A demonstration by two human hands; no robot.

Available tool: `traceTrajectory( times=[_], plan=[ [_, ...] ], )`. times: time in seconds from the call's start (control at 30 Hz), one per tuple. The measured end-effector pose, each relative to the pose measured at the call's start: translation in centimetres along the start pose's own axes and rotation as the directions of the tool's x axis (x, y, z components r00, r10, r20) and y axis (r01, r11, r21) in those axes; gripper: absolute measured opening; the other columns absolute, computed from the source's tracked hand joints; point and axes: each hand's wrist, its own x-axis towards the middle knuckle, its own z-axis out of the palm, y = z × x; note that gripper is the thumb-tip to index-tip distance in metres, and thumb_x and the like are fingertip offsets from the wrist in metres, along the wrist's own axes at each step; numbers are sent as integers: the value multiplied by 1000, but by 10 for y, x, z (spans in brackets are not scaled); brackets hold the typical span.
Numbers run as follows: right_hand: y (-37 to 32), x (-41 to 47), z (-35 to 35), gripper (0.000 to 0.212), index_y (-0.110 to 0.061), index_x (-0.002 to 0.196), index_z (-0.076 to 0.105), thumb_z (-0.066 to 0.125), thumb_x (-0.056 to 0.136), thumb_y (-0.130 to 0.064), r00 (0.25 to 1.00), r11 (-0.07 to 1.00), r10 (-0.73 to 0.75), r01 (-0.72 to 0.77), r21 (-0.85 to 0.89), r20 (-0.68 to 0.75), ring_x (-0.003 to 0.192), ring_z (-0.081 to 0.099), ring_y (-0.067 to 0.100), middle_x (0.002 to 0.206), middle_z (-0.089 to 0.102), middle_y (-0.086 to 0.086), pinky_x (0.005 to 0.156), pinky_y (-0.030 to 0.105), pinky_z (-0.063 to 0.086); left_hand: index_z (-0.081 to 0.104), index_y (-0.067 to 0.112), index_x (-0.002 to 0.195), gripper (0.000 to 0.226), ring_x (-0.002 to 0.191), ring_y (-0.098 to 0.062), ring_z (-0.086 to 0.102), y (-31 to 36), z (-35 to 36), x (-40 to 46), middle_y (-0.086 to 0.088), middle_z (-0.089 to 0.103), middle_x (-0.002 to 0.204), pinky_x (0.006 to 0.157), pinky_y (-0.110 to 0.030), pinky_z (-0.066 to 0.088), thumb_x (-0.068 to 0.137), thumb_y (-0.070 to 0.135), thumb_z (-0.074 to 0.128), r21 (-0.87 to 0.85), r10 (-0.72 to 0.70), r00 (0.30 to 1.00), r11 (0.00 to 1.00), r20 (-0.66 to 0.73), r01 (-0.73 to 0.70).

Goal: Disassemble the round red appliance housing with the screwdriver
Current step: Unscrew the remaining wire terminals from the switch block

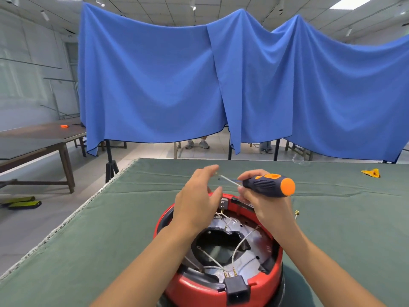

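Observation:
The round red appliance housing lies open side up on the green table cover, with white wires, a metal plate and a black socket showing inside. My right hand grips the dark blue and orange screwdriver above the housing's far rim, its shaft pointing left. My left hand hovers over the far left rim with fingers relaxed, its fingertips next to the shaft's tip. Whether they touch the tip, I cannot tell.
A small brass screw lies on the green cover right of the housing. A yellow scrap sits at the far right. A blue curtain hangs behind the table, and a brown table stands to the left.

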Motion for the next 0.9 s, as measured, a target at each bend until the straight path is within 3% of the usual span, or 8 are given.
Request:
traceTrajectory(
  times=[0.1, 0.23, 0.43, 0.6, 0.73, 0.9],
  plan=[
    [3, 6, -15, 28, -17, 81, 66, 67, 81, 11, 996, 993, -58, 51, -109, -67, 57, 63, 17, 65, 63, -4, 55, 25, 50, 26, 32, 142, 65, 107, -15, 48, -4, 1, -2, 9, 50, 122, 84, -36, 43, 84, 23, 54, 164, -75, 988, 985, 132, 53],
    [9, 13, -52, 37, -26, 81, 65, 66, 81, 10, 982, 962, -153, 121, -246, -115, 60, 64, 21, 68, 65, 2, 56, 31, 51, 43, 22, 135, 50, 126, -19, 33, -7, 4, -1, 2, 48, 135, 103, -33, 29, 86, 30, 48, 420, -109, 930, 906, 352, -53],
    [52, -6, -96, 42, -31, 74, 64, 68, 79, 11, 981, 897, -38, -50, -438, -190, 56, 59, 17, 63, 64, -4, 56, 32, 44, 50, 22, 130, 40, 121, -18, 42, -9, 4, 1, 3, 53, 131, 102, -33, 32, 90, 25, 44, 419, -109, 939, 907, 325, -40],
    [76, -9, -107, 43, -33, 75, 63, 69, 76, 9, 974, 828, -26, -105, -550, -225, 69, 59, 13, 72, 68, -9, 62, 23, 44, 53, 24, 131, 44, 121, -17, 42, -8, 2, 1, 5, 55, 131, 101, -30, 31, 91, 10, 41, 353, -91, 956, 935, 278, -14],
    [82, -6, -98, 37, -40, 79, 61, 70, 81, -4, 982, 765, 38, -149, -626, -187, 80, 64, 24, 84, 71, -7, 68, 40, 51, 56, 26, 127, 44, 119, -18, 43, -9, 1, 3, 5, 57, 129, 99, -31, 32, 90, 7, 41, 352, -87, 958, 936, 273, -15],
    [81, -10, -102, 23, -32, 85, 67, 74, 81, -10, 970, 812, -11, -132, -568, -241, 81, 65, 22, 86, 71, -10, 69, 36, 48, 61, 25, 121, 43, 115, -23, 46, -6, -1, 0, 0, 60, 122, 96, -33, 34, 87, 5, 43, 333, -116, 957, 943, 267, 21]
  ],
)
